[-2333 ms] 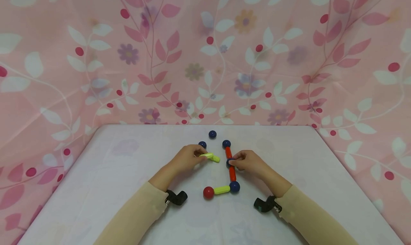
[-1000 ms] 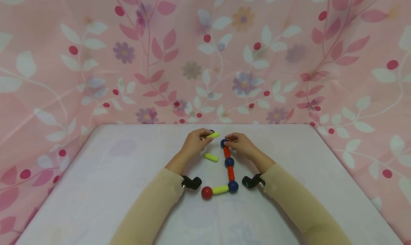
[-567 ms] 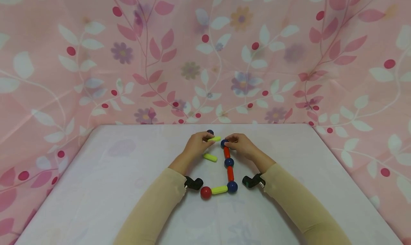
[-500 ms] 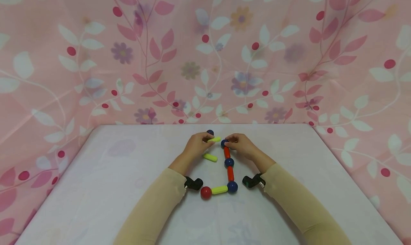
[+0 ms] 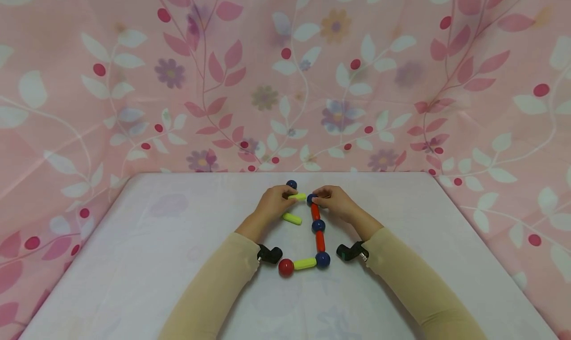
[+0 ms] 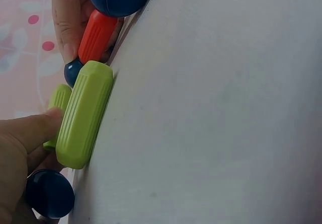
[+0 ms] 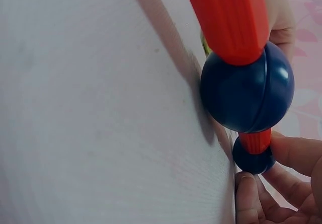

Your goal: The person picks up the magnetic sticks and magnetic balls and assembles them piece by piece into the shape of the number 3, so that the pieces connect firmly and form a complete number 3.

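Note:
My left hand (image 5: 269,204) pinches a yellow-green magnetic stick (image 5: 299,197) between thumb and fingers, one end pointing at the far blue ball (image 5: 311,199) with a small gap in the head view. That ball is pinched by my right hand (image 5: 337,200) and ends a chain. From it run a red stick (image 5: 315,212), a blue ball (image 5: 318,225), another red stick (image 5: 320,241), a blue ball (image 5: 323,259), a yellow-green stick (image 5: 305,264) and a red ball (image 5: 286,267). A second yellow-green stick (image 6: 85,118) lies loose below the left hand.
A loose blue ball (image 5: 292,184) sits just beyond the left fingers. In the left wrist view a blue ball (image 6: 49,194) shows beside the left hand. The white-covered table (image 5: 156,260) ends at a pink floral cloth (image 5: 250,82).
The left hand has lifted one yellow-green stick off the other and brought it to the chain's far end, lately lowering it. The right hand has shifted from the middle blue ball to the far one.

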A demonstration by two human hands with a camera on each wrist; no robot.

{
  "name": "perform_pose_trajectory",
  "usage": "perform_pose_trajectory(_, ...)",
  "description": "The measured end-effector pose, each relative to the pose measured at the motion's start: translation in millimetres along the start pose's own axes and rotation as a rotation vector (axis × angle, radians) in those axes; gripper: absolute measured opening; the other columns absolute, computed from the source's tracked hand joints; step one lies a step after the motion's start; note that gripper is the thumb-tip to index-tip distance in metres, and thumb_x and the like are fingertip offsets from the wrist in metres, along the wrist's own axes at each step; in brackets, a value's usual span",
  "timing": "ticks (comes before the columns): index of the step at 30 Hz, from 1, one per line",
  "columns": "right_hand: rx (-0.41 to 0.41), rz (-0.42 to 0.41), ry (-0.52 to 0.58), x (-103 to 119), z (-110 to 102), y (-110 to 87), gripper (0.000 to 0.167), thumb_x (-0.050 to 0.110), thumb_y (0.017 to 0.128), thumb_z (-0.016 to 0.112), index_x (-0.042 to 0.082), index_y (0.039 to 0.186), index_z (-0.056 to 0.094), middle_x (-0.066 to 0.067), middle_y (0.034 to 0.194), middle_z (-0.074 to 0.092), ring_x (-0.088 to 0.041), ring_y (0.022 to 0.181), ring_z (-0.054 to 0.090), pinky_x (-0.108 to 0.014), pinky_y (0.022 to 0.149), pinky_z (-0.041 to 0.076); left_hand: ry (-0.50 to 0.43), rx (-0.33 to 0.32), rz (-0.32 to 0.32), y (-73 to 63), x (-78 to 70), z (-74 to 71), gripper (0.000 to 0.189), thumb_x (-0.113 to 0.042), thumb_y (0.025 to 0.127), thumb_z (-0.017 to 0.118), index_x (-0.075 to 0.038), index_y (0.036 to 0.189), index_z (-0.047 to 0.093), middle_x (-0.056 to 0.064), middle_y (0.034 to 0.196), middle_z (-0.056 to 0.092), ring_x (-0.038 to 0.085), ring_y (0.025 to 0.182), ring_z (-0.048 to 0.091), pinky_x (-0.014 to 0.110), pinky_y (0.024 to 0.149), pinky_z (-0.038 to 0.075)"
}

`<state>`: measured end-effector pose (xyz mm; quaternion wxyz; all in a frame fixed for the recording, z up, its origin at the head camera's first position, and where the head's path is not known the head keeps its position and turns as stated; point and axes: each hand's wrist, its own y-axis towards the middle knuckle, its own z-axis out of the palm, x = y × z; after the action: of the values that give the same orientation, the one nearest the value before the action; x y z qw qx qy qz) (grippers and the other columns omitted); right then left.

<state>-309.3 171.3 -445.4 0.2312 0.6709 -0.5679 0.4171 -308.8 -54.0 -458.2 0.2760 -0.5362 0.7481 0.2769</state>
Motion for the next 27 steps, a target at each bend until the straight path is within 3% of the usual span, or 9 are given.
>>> perform_pose_trajectory(19,0.006,-0.009,0.002,2.4,-0.7,-1.3,0.035,0.024,0.097,0.068,0.006,0.127,0.065,-0.011,0.114,0.064,-0.026,0.100,0.055,-0.033,0.081,0.049,0.074,0.017,-0.013,-0.4,-6.2,-0.3,0.021,-0.021,0.093,0.073,-0.016,0.113,0.075,0.001,0.105,0.071,0.018,0.094,0.062,0.039,0.092,0.048)
perform_pose_trajectory(27,0.002,-0.001,0.005,2.0,-0.6,-2.0,0.035,0.024,0.096,0.069,0.007,0.127,0.065,-0.010,0.114,0.065,-0.026,0.102,0.055,-0.033,0.082,0.049,0.111,0.009,-0.005,-1.2,-6.1,0.2,0.020,-0.023,0.093,0.074,-0.016,0.112,0.075,0.000,0.104,0.072,0.018,0.096,0.064,0.047,0.098,0.041)
